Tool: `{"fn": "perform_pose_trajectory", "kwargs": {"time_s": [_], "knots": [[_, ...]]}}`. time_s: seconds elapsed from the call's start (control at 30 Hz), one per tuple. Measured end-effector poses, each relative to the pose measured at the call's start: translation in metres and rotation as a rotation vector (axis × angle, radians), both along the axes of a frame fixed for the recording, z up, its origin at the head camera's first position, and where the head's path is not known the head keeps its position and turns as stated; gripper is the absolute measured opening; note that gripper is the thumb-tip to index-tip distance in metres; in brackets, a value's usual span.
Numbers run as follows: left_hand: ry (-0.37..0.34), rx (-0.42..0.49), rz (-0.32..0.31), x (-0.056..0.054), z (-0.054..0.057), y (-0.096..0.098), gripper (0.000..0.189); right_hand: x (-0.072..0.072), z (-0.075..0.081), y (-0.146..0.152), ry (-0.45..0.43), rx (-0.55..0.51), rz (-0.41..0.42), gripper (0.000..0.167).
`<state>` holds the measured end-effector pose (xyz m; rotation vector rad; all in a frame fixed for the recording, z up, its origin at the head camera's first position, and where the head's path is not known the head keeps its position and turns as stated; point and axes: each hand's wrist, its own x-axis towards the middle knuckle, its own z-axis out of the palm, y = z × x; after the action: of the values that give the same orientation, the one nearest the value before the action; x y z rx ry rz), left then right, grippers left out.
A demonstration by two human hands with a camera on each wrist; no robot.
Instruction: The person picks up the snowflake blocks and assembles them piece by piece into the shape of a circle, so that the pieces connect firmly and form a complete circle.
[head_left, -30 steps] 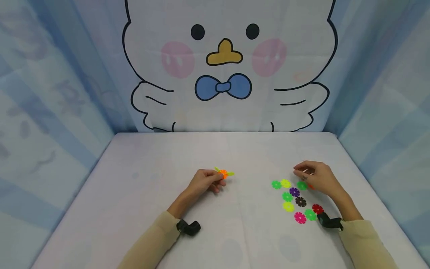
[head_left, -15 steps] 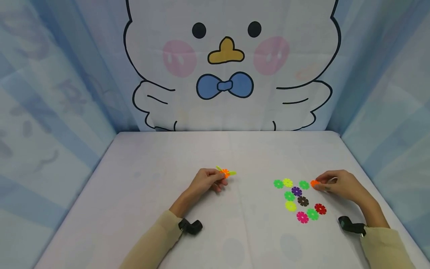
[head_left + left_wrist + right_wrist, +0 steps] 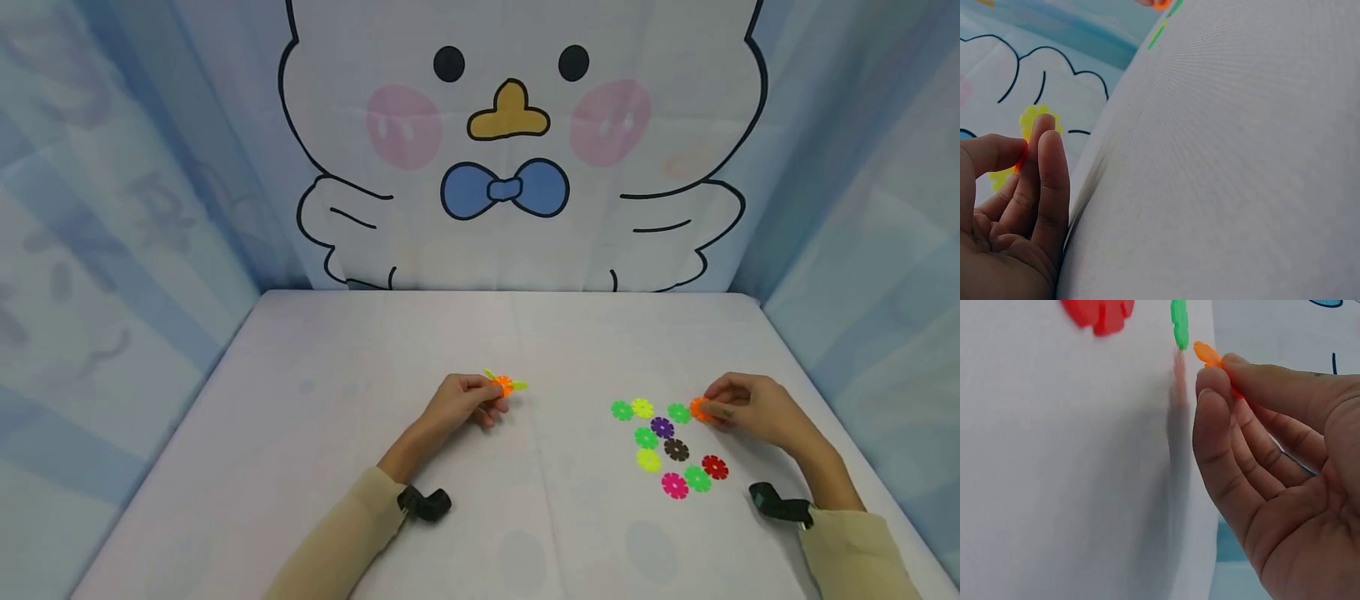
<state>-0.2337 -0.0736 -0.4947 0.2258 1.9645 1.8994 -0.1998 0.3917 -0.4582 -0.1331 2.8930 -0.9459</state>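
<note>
Between thumb and fingers, my left hand (image 3: 467, 402) pinches an orange notched flower disc (image 3: 506, 384) with yellow discs (image 3: 1030, 115) attached to its sides. In the left wrist view the fingers partly cover this joined piece. My right hand (image 3: 761, 406) pinches a single orange flower disc (image 3: 1205, 351) by its edge, just above the table at the right. Close beside it lies a green disc (image 3: 678, 413). A red disc (image 3: 715, 467) lies nearer the right wrist.
On the white table (image 3: 360, 350), left of the right hand, lie more flat discs: a purple disc (image 3: 662, 427), a brown disc (image 3: 677, 450), a pink disc (image 3: 675, 486), a yellow disc (image 3: 649, 460) and several others. A printed curtain (image 3: 510, 250) stands behind the table.
My right hand has shifted right from above the discs, taken hold of the orange disc and raised it slightly. My left hand keeps its grip almost in place.
</note>
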Motion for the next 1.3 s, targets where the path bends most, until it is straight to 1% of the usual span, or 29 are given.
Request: {"fn": "perform_pose_trajectory", "kwargs": {"time_s": [0.1,0.17,0.23,0.33,0.43,0.5,0.6,0.73,0.93,1.07,1.17,1.3], "knots": [[0.003,-0.001,0.001,0.0,0.0,0.001,0.023,-0.003,0.001,-0.01,-0.003,-0.103,0.003,0.031],[0.0,0.002,0.004,-0.001,0.0,0.001,0.022,-0.006,0.001,-0.02,-0.012,-0.175,0.02,0.033],[0.0,0.006,0.006,-0.001,0.0,0.001,0.022,-0.01,0.001,-0.033,-0.037,-0.254,0.054,0.033],[-0.002,0.01,0.009,-0.001,0.0,0.002,0.022,-0.016,-0.001,-0.055,-0.081,-0.346,0.109,0.033],[-0.005,0.01,0.01,-0.001,-0.001,0.001,0.023,-0.021,-0.004,-0.078,-0.14,-0.398,0.153,0.033],[-0.006,0.008,0.01,-0.001,-0.001,0.002,0.023,-0.024,-0.005,-0.093,-0.172,-0.418,0.176,0.031],[0.0,0.006,0.01,-0.001,-0.001,0.002,0.023,-0.028,-0.008,-0.113,-0.195,-0.436,0.21,0.027],[0.007,0.004,0.006,-0.001,-0.002,0.002,0.022,-0.032,-0.011,-0.136,-0.201,-0.463,0.242,0.023],[0.01,-0.01,0.0,-0.002,-0.001,0.002,0.023,-0.036,-0.011,-0.164,-0.188,-0.486,0.274,0.023],[0.01,-0.021,0.006,-0.002,-0.001,0.002,0.024,-0.038,-0.01,-0.18,-0.178,-0.505,0.274,0.025],[0.011,-0.022,0.008,-0.002,-0.001,0.002,0.024,-0.04,-0.01,-0.189,-0.171,-0.519,0.259,0.026],[0.011,-0.021,0.008,-0.002,-0.001,0.002,0.026,-0.042,-0.009,-0.197,-0.151,-0.522,0.255,0.023]]}}
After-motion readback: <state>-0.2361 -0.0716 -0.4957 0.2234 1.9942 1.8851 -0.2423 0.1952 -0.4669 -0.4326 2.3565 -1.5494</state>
